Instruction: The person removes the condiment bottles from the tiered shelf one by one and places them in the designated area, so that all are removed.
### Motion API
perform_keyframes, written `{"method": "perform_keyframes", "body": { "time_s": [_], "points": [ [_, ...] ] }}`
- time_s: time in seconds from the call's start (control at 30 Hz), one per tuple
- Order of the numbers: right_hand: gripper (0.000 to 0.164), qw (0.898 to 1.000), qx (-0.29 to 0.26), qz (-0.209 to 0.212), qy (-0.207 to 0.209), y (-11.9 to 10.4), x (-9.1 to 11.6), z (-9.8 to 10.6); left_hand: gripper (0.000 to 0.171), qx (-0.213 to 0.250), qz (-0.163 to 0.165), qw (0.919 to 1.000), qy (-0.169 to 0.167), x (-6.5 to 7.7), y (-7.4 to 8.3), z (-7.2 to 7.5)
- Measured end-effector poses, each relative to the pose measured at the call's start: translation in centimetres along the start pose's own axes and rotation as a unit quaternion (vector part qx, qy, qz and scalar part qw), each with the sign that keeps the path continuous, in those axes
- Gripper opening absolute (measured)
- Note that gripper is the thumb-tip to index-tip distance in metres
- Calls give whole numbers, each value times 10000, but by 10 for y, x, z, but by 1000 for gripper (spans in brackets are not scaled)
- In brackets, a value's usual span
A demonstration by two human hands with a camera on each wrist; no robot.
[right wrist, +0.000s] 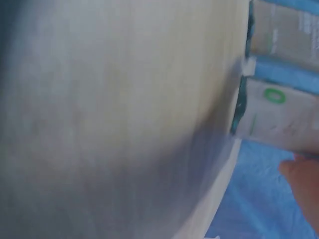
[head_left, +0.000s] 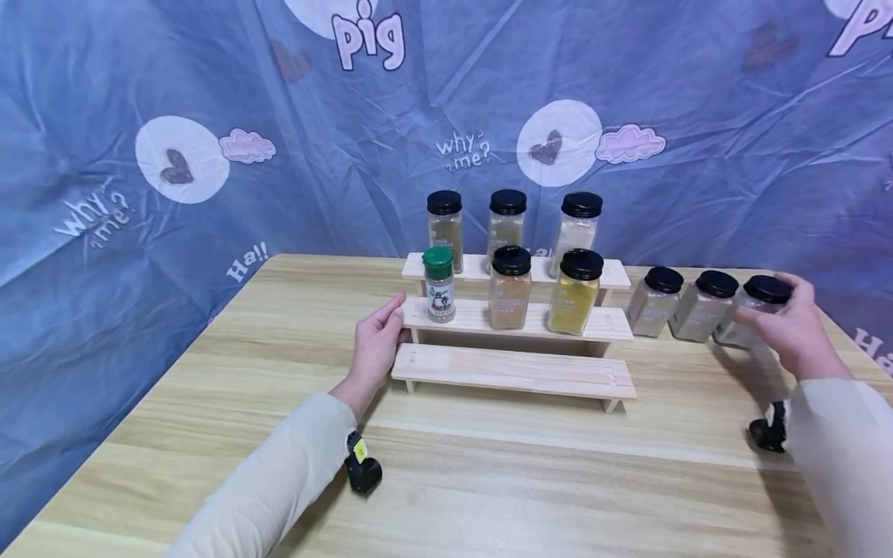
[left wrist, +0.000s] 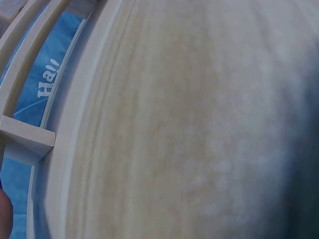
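The rightmost jar (head_left: 736, 332) is standing at its row's end on the table (head_left: 530, 480), and the right hand (head_left: 802, 325) is gripping it, thumb and fingers curled around its upper part. I'm favouring an upright, level hold here, with the neighbouring jar (head_left: 701, 312) sitting so near! Across, the left hand (head_left: 377, 337) is gripping the left end of the wooden rack (head_left: 502, 370); the jars aboard (head_left: 511, 298) are calling for gentle pressure.
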State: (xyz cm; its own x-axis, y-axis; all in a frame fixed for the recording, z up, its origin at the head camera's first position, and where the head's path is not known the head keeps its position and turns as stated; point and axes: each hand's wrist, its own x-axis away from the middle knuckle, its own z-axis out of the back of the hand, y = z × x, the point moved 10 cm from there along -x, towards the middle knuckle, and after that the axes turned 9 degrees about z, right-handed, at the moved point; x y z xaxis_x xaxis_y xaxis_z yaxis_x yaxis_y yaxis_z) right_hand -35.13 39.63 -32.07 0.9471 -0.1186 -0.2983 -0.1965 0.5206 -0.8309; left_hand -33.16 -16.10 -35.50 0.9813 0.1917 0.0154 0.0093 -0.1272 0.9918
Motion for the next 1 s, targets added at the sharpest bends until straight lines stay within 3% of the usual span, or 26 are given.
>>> {"method": "perform_keyframes", "body": {
  "time_s": [0.1, 0.4, 0.53, 0.87, 1.0],
  "points": [
    [91, 9982, 426, -384, 190, 1, 6, 4, 35, -2, 13, 10000, 5, 0, -1, 0],
    [86, 9874, 365, -988, 1182, -20, 21, 19, 35, -20, 27, 10000, 37, 2, -1, 2],
    [82, 9844, 270, -1136, 1318, -33, 28, 17, 34, 28, -2, 10000, 78, 2, 0, 4],
    [72, 9924, -396, -275, 1133, -88, 40, -14, 35, -6, -37, 10000, 30, 1, 1, 1],
    [55, 9820, -1376, 186, 1282, -105, 47, -24, 35, -32, -36, 10000, 20, 2, 1, 0]
  ]
}}
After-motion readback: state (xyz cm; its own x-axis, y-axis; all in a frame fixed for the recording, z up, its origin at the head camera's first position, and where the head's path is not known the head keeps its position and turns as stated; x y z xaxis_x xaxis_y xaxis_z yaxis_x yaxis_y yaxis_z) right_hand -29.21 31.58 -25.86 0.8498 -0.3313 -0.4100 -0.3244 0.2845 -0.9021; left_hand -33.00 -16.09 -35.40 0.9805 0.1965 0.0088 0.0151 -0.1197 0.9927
